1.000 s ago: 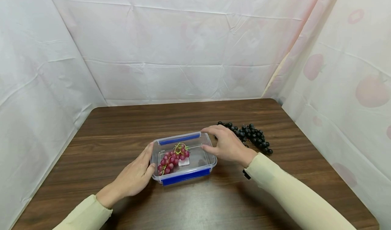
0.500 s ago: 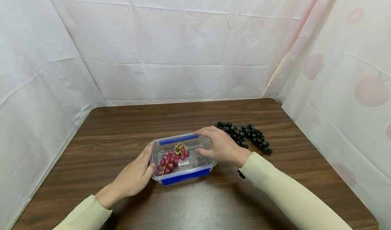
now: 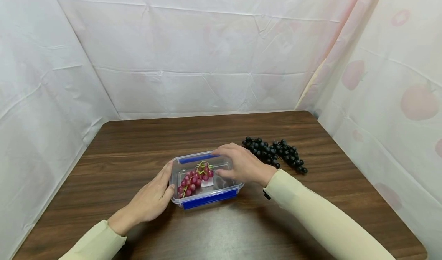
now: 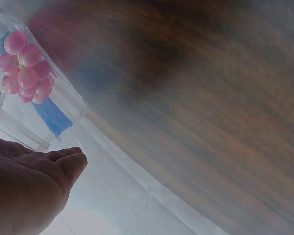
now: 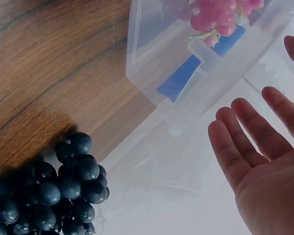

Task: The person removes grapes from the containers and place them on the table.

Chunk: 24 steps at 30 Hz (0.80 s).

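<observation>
A clear plastic food container (image 3: 221,185) with blue side clips sits at the middle of the table. Inside it lie a bunch of red grapes (image 3: 195,181) and a small white patch. Whether a lid covers it I cannot tell. My left hand (image 3: 148,198) rests against the container's left end, fingers straight. Over its right part hovers my right hand (image 3: 241,164), thumb apart from the extended fingers, nothing held. In the right wrist view the right hand's fingers (image 5: 245,132) are spread beside the container's wall (image 5: 220,88). The left hand (image 4: 34,181) also shows in the left wrist view.
Bunches of black grapes (image 3: 264,150) lie on the wooden table (image 3: 138,137) behind and right of the right hand, and they show large in the right wrist view (image 5: 59,191). White sheets (image 3: 207,52) hang around the table's back and sides.
My right hand has moved left over the container, away from the black grapes, uncovering more of them. The left hand and the container have stayed nearly in place.
</observation>
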Available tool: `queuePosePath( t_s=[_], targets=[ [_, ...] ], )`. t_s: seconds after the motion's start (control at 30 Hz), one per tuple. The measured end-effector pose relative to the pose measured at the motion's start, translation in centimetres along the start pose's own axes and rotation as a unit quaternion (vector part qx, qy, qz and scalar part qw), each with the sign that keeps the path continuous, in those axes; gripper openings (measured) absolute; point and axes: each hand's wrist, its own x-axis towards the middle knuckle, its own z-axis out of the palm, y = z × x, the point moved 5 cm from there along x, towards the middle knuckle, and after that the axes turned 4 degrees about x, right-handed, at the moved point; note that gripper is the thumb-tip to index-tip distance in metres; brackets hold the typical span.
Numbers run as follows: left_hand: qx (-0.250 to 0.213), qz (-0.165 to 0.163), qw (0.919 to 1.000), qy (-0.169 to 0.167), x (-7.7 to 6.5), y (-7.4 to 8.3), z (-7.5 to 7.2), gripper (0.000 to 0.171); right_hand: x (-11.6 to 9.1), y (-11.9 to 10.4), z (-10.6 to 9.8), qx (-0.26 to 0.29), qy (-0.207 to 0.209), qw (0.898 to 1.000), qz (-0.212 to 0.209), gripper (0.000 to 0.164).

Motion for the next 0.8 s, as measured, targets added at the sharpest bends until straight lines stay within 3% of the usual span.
queuePosePath(
  t_s=[0.8],
  targets=[
    [0.002,-0.005,1.0,-0.004,0.1,0.0,-0.1,0.068,1.5,-2.0,1.2,-0.021,-0.072,0.995,-0.059,0.052]
  ],
)
